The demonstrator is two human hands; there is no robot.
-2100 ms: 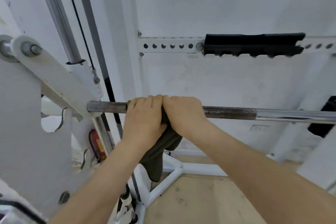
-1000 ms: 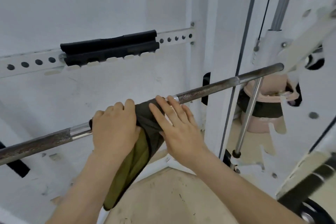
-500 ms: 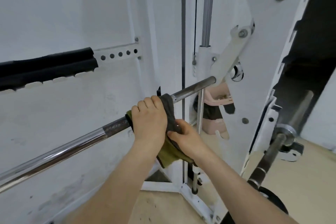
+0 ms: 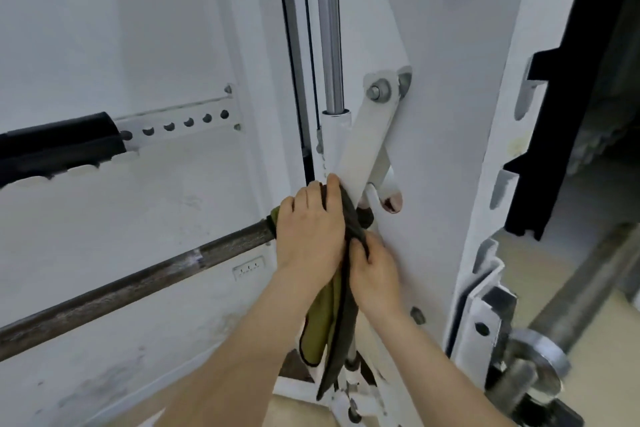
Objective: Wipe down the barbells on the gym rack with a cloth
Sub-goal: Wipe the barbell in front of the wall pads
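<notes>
A dark, worn barbell [image 4: 138, 282] runs from the lower left up to the white rack. A cloth [image 4: 337, 319], dark on one side and olive green on the other, is draped over the bar's right end and hangs down below it. My left hand [image 4: 310, 232] grips the bar through the cloth, right against the white pivot arm [image 4: 365, 139]. My right hand [image 4: 374, 274] sits just below and pinches the hanging part of the cloth. The bar's end is hidden under the cloth and my hands.
The white rack upright [image 4: 457, 149] stands close on the right, with a chrome guide rod [image 4: 329, 28] above my hands. A second bar with a steel collar [image 4: 540, 360] juts out at lower right. A black pad [image 4: 59, 146] sits on a perforated rail at left.
Both hands have slid the cloth right along the bar, from its middle to its end by the rack's pivot arm. My right hand dropped from the bar to the hanging cloth.
</notes>
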